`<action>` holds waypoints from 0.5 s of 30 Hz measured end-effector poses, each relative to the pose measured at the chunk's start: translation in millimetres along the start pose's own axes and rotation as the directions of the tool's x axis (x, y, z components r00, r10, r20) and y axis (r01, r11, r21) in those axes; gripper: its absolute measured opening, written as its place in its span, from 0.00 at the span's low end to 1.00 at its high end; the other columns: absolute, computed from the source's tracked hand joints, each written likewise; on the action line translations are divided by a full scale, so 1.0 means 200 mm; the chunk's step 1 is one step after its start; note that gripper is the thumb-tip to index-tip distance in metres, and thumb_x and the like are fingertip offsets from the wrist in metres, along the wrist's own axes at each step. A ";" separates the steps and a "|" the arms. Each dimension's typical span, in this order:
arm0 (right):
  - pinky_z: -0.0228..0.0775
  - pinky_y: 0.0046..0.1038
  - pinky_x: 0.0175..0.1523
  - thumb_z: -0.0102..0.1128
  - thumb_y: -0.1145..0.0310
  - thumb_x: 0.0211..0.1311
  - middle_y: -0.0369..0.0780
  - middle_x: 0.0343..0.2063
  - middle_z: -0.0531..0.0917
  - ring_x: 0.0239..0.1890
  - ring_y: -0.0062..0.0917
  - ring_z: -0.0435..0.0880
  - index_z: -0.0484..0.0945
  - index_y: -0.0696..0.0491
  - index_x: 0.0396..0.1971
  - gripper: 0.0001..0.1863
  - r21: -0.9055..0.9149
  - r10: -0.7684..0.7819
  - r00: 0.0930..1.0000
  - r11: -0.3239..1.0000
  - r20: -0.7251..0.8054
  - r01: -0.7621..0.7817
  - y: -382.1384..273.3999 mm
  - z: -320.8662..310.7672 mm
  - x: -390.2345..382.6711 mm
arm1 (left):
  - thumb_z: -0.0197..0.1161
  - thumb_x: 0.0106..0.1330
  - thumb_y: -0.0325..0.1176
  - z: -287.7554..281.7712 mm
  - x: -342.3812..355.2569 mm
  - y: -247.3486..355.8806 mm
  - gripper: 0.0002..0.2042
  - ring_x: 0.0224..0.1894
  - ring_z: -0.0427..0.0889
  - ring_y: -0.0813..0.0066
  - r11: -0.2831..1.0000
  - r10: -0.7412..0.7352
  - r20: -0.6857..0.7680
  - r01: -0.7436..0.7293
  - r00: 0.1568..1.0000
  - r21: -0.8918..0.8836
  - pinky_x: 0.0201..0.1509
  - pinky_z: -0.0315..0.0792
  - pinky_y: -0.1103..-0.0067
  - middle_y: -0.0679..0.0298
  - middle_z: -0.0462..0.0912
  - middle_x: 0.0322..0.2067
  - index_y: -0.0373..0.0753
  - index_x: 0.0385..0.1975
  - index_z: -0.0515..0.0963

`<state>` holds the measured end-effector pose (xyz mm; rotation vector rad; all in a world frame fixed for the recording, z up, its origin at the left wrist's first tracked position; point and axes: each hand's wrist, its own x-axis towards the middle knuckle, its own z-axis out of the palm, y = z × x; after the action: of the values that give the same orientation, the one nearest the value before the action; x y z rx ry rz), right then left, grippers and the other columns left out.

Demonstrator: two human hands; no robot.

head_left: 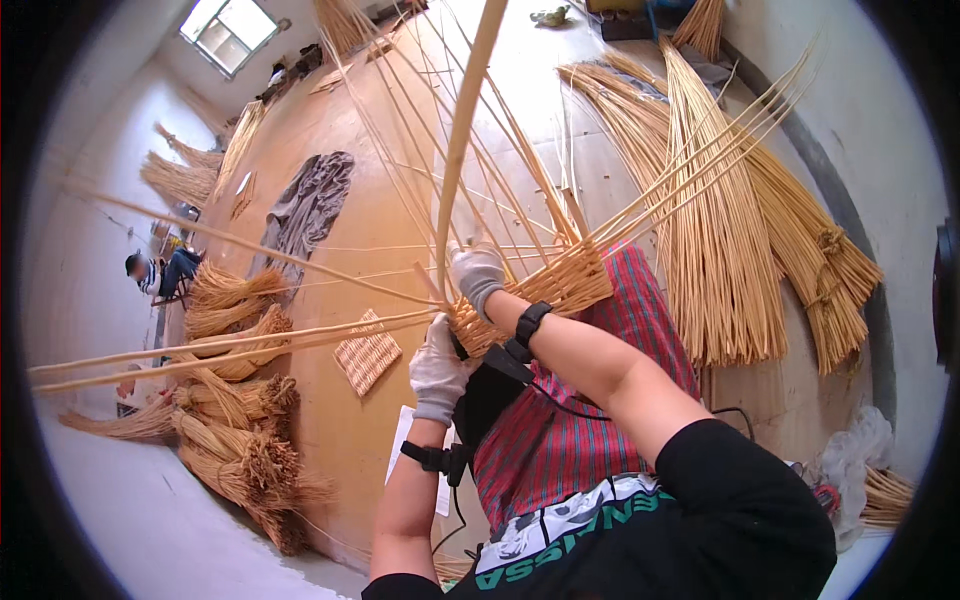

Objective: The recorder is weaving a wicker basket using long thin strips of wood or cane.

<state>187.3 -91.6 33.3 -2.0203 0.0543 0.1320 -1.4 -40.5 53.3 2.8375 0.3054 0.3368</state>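
A half-woven wicker basket (565,287) rests on my lap, its long rods spreading upward and out to both sides. My left hand (438,368), in a whitish glove, is closed on the basket's near left corner, where several rods stick out to the left. Just above it, my right hand (477,273), gloved too, is closed at the same corner with its fingertips against a thick upright willow rod (459,140). Part of its grip is hidden behind the back of the glove. A striped red cloth (560,440) covers my legs beneath the basket.
Large bundles of rods (715,230) lie on the right. Tied bundles (240,430) are piled on the left, near a small woven square (368,352) and a crumpled grey cloth (305,210). Another person (165,272) sits at the far left.
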 end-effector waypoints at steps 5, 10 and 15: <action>0.77 0.24 0.29 0.54 0.66 0.74 0.40 0.26 0.85 0.26 0.23 0.85 0.79 0.52 0.53 0.13 0.820 -0.260 0.952 0.573 0.163 0.016 -0.17 -0.11 0.02 | 0.83 0.42 0.48 0.03 0.02 -0.06 0.46 0.44 0.85 0.53 0.997 0.065 0.055 -0.063 0.996 -0.040 0.44 0.78 0.66 0.54 0.82 0.46 0.43 0.60 0.61; 0.82 0.29 0.39 0.61 0.63 0.69 0.46 0.33 0.88 0.35 0.31 0.89 0.76 0.56 0.58 0.21 0.388 -0.357 0.609 0.918 0.708 0.087 -0.42 -0.36 0.07 | 0.83 0.41 0.48 0.05 -0.02 -0.07 0.47 0.44 0.84 0.51 0.997 0.058 0.028 -0.057 0.998 -0.055 0.43 0.78 0.64 0.54 0.82 0.44 0.43 0.60 0.60; 0.75 0.28 0.55 0.56 0.58 0.72 0.47 0.44 0.87 0.51 0.31 0.84 0.78 0.56 0.57 0.21 0.007 -0.834 0.465 0.486 -0.297 0.874 -0.60 -0.51 -0.06 | 0.84 0.39 0.46 0.08 -0.02 -0.08 0.45 0.32 0.83 0.59 0.984 0.071 -0.045 -0.077 0.996 -0.163 0.36 0.76 0.67 0.62 0.80 0.32 0.45 0.57 0.62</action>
<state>193.3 -130.9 186.2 -1.6563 -0.7891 -0.7790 -4.2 -30.3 33.1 2.6869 0.1714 0.4130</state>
